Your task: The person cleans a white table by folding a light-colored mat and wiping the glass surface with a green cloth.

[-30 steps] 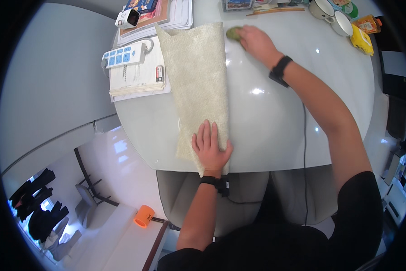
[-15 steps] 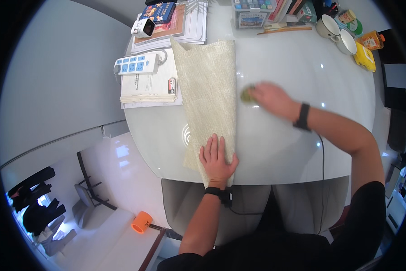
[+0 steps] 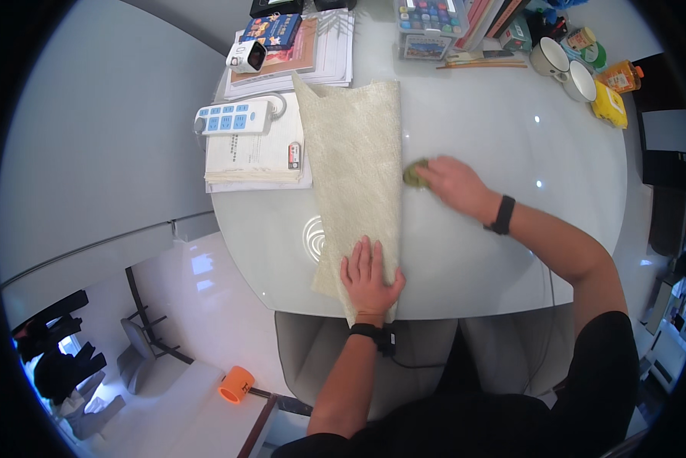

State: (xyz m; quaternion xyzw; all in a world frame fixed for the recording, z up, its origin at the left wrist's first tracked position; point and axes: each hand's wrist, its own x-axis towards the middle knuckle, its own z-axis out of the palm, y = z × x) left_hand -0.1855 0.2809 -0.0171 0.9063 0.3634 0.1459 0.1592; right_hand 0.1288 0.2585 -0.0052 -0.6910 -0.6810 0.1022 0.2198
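Observation:
A pale beige woven mat (image 3: 358, 175), folded lengthwise, lies on the white glossy table. My left hand (image 3: 371, 284) rests flat on its near end with the fingers stretched out. In my right hand (image 3: 454, 183), closed and slightly blurred, is a crumpled olive-green cleaning cloth (image 3: 415, 174). The cloth is pressed down on the tabletop just right of the mat's long right edge. Fingers cover part of the cloth.
Left of the mat, a white power strip (image 3: 232, 119) sits on a stack of papers (image 3: 255, 164). Behind it are a white camera-like device (image 3: 246, 56) and books (image 3: 273, 32). A marker box (image 3: 427, 47), enamel mugs (image 3: 579, 81) and a yellow packet (image 3: 609, 105) line the far edge. Grey chairs (image 3: 312, 351) stand at the near edge.
My right hand with the green cloth has moved slightly toward me along the mat's right side. My left hand stays flat on the mat. The whole view has shifted a little.

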